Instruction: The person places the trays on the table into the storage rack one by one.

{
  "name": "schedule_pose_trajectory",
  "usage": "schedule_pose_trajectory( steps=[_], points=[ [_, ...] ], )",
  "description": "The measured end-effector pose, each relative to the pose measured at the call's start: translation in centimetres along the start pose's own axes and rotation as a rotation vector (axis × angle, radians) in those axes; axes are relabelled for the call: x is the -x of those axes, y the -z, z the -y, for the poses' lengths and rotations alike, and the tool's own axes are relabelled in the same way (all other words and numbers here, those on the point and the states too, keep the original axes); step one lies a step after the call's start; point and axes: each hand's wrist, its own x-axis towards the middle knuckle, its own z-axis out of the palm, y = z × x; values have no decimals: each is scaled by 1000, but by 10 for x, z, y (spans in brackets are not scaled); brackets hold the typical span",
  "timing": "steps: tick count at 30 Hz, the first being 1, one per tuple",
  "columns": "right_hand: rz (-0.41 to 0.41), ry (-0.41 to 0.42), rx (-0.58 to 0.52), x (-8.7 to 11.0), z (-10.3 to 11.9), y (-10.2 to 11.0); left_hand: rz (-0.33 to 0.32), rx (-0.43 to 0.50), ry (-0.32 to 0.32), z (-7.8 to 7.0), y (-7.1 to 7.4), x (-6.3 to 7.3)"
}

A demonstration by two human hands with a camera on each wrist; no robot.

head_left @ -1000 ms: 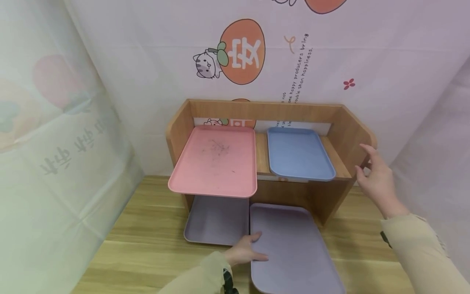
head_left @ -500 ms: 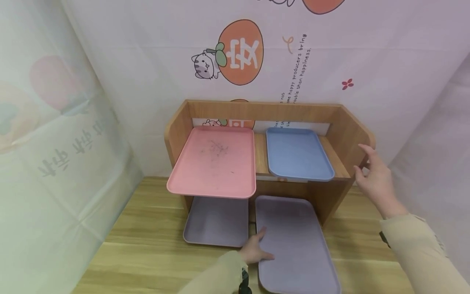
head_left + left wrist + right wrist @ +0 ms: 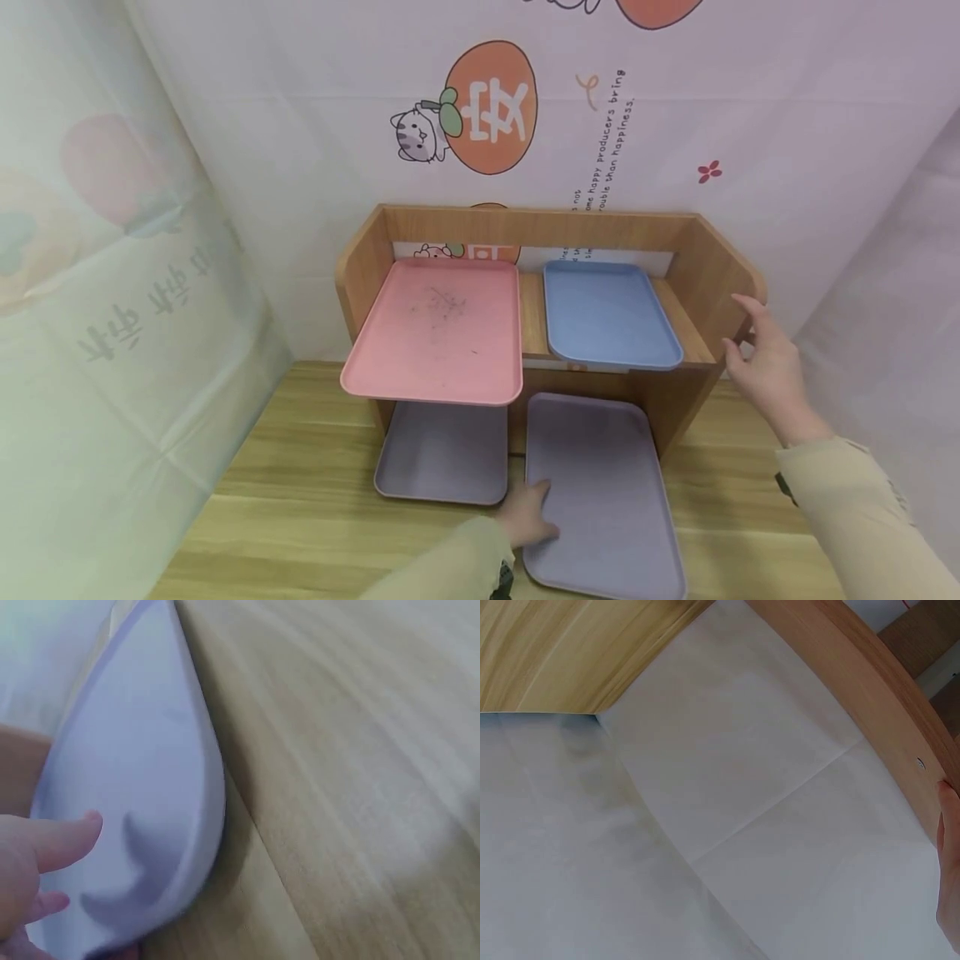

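Observation:
My left hand [image 3: 525, 514] grips the left edge of a purple-grey tray [image 3: 603, 500] on the right of the lower level. In the left wrist view, the thumb and a finger lie over the inside of this tray [image 3: 142, 742], near a rounded corner. The tray's far end reaches under the upper board of a wooden shelf [image 3: 540, 229]. At the shelf's right side panel [image 3: 708, 287], my right hand [image 3: 772, 375] holds the front edge between thumb and fingers. Only part of that hand shows at the border of the right wrist view, against the wood [image 3: 885, 727].
A pink tray [image 3: 442, 333] with dark marks and a blue tray [image 3: 611, 312] lie on the upper board, overhanging its front. Beneath the pink one sits another purple-grey tray [image 3: 442, 458]. Printed cloth [image 3: 315, 150] hangs behind the wood-grain table [image 3: 285, 483].
The right purple-grey tray has shifted right and farther back under the shelf, with my left hand moving right along with it. My right hand stays at the side panel.

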Motion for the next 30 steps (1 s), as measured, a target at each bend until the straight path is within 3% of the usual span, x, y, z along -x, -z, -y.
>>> schedule_pose_trajectory(
  steps=[4,8,11,13,16,23,30],
  points=[
    [-3,4,-1,-1,0,0,23,-166,-25,4,-11,1],
    [-14,14,-1,-1,1,0,89,-381,-184,11,-13,10],
    [-17,17,3,0,1,1,199,-486,-316,6,0,21],
    [-10,12,4,0,2,1,267,-520,-361,0,10,29],
    [2,1,7,-1,2,1,318,-573,-393,-7,21,36],
    [-10,7,-1,1,-1,-1,281,-782,-461,-7,12,35],
    [-9,3,-4,1,0,-1,222,-857,-427,-15,15,26]
  ],
)
